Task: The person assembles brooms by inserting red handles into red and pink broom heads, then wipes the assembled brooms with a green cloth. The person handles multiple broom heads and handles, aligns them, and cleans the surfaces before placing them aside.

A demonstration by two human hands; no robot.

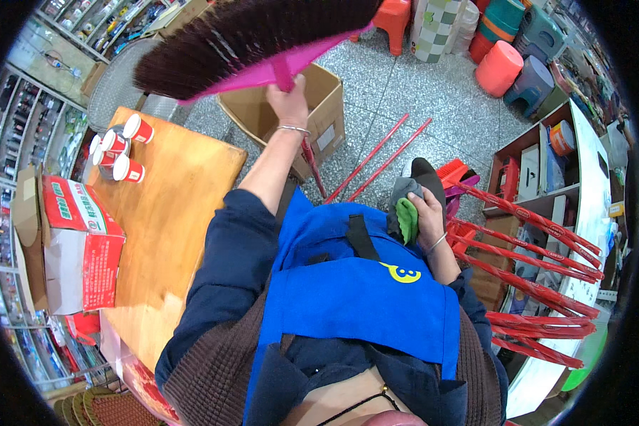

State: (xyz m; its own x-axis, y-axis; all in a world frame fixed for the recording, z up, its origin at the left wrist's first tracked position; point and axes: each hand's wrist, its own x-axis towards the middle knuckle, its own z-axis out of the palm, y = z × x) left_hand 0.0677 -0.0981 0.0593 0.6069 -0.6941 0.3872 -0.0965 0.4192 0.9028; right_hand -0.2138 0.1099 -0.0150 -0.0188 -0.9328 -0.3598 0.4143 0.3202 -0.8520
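Observation:
My left hand [289, 106], arm stretched forward, is wrapped round a broom [263, 53] just below its pink head. The broom is turned bristles up, its dark bristles fanning wide at the top of the view. Part of its red stick [312, 167] shows below my wrist. Close to my blue apron, my right hand [428, 219] grips a cloth [405, 206] with grey and green parts; whether it is one piece or two I cannot tell. Beside that hand, on the right, several brooms with red wrapped handles [532, 248] lean together, an orange-red broom head [453, 172] among them.
An open cardboard box [326, 117] stands on the speckled floor ahead, near two thin red sticks [387, 160]. To the left, a wooden table [170, 213] bears paper cups [129, 169] and a red-and-white carton [85, 241]. Plastic stools [500, 67] and a white-topped shelf unit [582, 170] line the right.

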